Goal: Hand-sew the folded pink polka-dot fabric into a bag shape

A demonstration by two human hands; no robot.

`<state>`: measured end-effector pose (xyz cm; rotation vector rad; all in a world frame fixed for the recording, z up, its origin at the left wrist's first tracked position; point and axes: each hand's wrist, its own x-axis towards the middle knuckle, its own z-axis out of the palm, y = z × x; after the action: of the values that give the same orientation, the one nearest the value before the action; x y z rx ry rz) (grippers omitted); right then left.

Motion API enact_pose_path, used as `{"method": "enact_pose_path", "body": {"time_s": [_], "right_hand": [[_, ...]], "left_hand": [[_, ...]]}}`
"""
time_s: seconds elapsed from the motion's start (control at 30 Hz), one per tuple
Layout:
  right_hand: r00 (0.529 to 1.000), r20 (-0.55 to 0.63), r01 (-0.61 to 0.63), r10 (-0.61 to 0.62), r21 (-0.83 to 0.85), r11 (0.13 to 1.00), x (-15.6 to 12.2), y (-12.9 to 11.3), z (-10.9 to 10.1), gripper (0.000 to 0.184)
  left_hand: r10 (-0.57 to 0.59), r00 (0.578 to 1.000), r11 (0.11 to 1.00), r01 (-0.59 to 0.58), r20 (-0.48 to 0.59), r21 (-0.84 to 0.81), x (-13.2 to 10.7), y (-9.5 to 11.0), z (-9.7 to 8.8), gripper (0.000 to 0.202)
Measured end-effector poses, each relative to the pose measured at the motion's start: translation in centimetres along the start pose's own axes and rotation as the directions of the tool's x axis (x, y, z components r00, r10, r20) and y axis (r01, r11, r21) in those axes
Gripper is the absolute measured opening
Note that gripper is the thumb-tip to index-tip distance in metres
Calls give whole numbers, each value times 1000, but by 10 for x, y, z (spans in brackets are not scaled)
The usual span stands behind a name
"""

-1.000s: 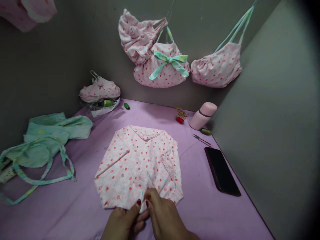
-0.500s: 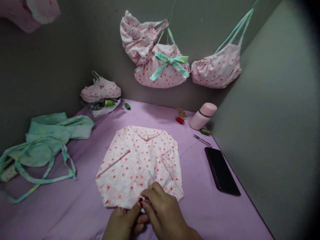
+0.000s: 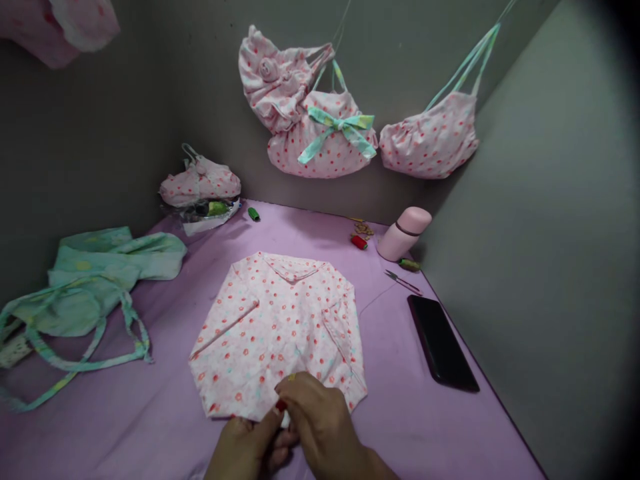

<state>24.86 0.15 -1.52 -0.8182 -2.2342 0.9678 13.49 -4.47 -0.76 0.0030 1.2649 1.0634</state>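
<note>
A pink fabric piece with red dots point(image 3: 275, 320), folded into a rough polygon, lies flat on the purple tabletop point(image 3: 150, 413). Both hands meet at its near edge. My left hand point(image 3: 247, 443) pinches the fabric's near edge from below, its thumb with a red nail on top. My right hand point(image 3: 325, 430) is closed over the same spot, fingers curled and pressed onto the fabric. A small yellowish thing shows at the right fingertips; I cannot make it out.
A black phone point(image 3: 440, 343) lies at the right, with small snips point(image 3: 403, 281), a pink bottle point(image 3: 403, 233) and red point(image 3: 359, 242) and green point(image 3: 254, 213) thread spools behind. Mint fabric with straps point(image 3: 85, 287) lies left. Pink dotted bags point(image 3: 320, 133) hang on the grey wall.
My right hand has crept slightly forward over the fabric's near edge and curled more tightly. The left hand stays pinched in place. The fabric has not shifted.
</note>
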Motion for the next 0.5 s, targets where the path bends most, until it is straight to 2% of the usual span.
{"method": "enact_pose_path", "body": {"time_s": [0.03,0.1,0.2,0.27,0.37,0.5], "right_hand": [[996,-9,-81,83,139,987,0,0,0,24],[965,-11,-234,262,418,878,1,-2,-3,23],[903,-50,-283,426,678,678,5,-7,-11,25],[873,-83,-279,481,725,630,8,-8,-21,26],[838,-122,-290,532,726,623,9,-7,-38,26],[758,-284,-203,587,753,625,6,-3,-48,23]], "left_hand": [[-12,999,1000,12,38,-11,3,-3,-2,25],[-20,997,1000,22,76,-18,7,-8,-5,28],[-10,1000,1000,10,5,-6,10,-11,-7,38],[3,999,1000,-2,-49,6,9,-11,-7,41],[7,998,1000,-8,-70,-9,8,-11,-7,38],[0,998,1000,0,-61,-1,10,-14,-9,35]]}}
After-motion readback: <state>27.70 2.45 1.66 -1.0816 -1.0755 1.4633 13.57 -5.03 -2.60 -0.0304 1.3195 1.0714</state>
